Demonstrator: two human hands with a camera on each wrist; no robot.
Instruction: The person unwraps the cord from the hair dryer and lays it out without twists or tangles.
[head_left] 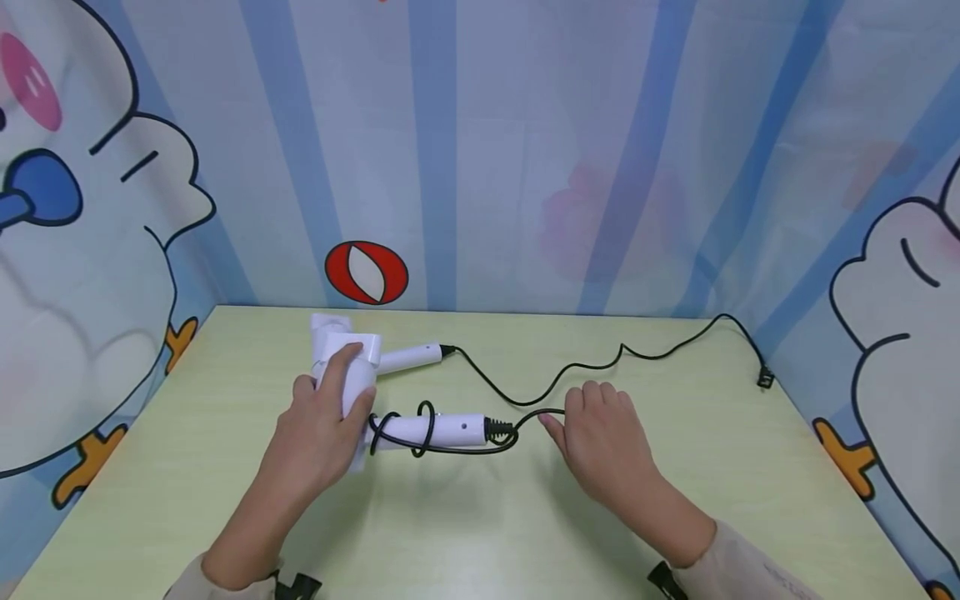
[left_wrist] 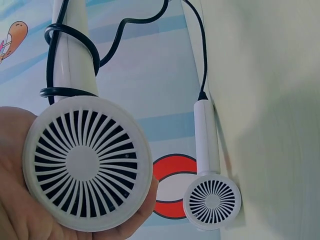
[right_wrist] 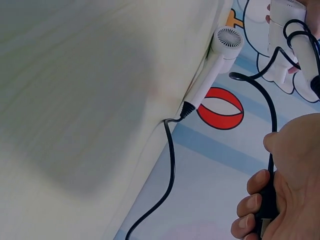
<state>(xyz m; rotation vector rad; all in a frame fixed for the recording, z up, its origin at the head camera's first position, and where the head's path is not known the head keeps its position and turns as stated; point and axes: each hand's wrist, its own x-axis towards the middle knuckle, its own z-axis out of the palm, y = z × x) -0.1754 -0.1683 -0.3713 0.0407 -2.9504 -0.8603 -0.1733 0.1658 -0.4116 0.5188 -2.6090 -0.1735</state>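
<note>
My left hand [head_left: 315,442] grips the barrel of a white hair dryer [head_left: 463,428] and keeps it above the table, its handle pointing right. A black cord [head_left: 442,451] is looped around that handle. In the left wrist view the round vent grille [left_wrist: 82,164] faces the camera, fingers curled around the barrel. My right hand [head_left: 611,450] holds the free end of this cord, its fingers curled around the black plug [right_wrist: 268,202]. Behind the held one, a second white hair dryer [head_left: 408,358] lies on the table, partly hidden in the head view.
The second dryer's cord [head_left: 570,367] runs in bends across the back of the pale table [head_left: 465,533]. Its plug [head_left: 765,378] lies near the right edge. A blue striped backdrop [head_left: 495,167] with cartoon figures stands behind and at both sides.
</note>
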